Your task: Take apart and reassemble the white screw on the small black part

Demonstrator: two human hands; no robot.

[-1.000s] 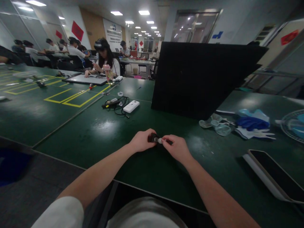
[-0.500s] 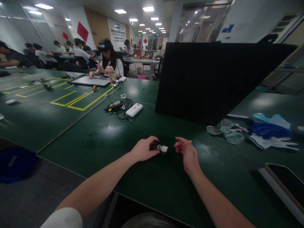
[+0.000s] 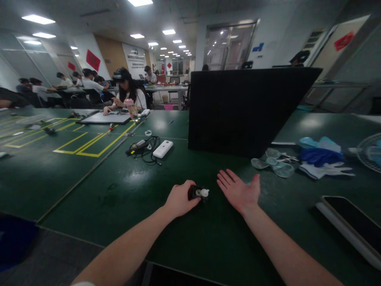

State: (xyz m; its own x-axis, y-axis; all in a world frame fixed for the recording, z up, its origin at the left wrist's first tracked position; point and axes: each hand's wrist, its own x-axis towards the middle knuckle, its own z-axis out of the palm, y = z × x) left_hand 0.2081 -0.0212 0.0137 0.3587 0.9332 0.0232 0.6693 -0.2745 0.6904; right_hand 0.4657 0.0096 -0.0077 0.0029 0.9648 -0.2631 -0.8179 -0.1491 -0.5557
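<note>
My left hand (image 3: 179, 199) grips a small black mechanical part (image 3: 194, 192) close to the green tabletop. White round pieces (image 3: 204, 192) that look like small gears or caps show on its right side; their exact kind is too small to tell. My fingers hide the part's left side. To its right, my right hand (image 3: 238, 190) lies palm up with fingers stretched and thumb out, holding nothing and apart from the part.
A large black panel (image 3: 238, 111) stands beyond my hands. Clear fan blades (image 3: 272, 162) and blue-and-white gloves (image 3: 321, 161) lie right, a phone-like slab (image 3: 351, 226) nearer. A white power bank (image 3: 163, 149) and cables (image 3: 144, 149) lie left. A co-worker (image 3: 126, 91) sits across the table.
My right hand has turned palm up and spread its fingers, which were curled before. The left hand keeps its grip on the black part. The camera view has shifted right and up.
</note>
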